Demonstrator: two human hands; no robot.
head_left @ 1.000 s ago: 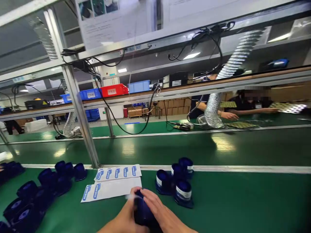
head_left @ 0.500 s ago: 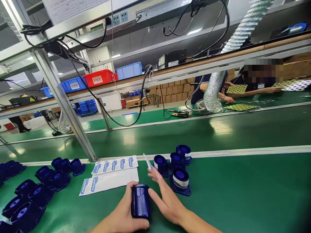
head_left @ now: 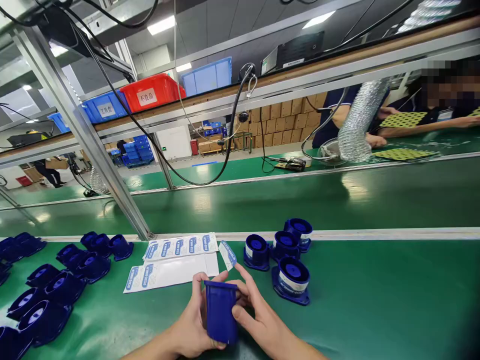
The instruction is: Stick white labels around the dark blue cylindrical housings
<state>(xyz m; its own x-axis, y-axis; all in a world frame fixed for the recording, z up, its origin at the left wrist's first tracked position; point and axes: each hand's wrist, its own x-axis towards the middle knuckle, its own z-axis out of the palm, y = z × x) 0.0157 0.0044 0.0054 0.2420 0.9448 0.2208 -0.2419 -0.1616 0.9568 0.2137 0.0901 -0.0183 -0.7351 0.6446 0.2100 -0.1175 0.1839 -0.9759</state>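
My left hand (head_left: 195,320) is wrapped round a dark blue plastic housing (head_left: 221,312), cup-shaped with a rim at its top. A white-and-blue sticker label (head_left: 227,255) hangs on the index fingertip of my right hand (head_left: 258,320). The right thumb and other fingers are at the housing's right side. Just beyond the hands lie sheets of the same labels (head_left: 172,276), the nearer one partly bare. To the right stand several blue housings (head_left: 293,280) with white labels round them. More housings (head_left: 60,290) without visible labels stand in groups at the left.
A metal post (head_left: 108,175) rises at the back edge of the green bench (head_left: 382,300). Overhead, a shelf carries a red bin (head_left: 150,92) and blue bins (head_left: 105,107). A black cable (head_left: 225,160) loops down. Across the bench, people handle perforated yellow sheets (head_left: 403,120) beside a silver duct (head_left: 354,125).
The housing has been turned, so its plain side and rim now show. My right hand has closed in on it, and the label has swung to show its printed face. The view has tilted down.
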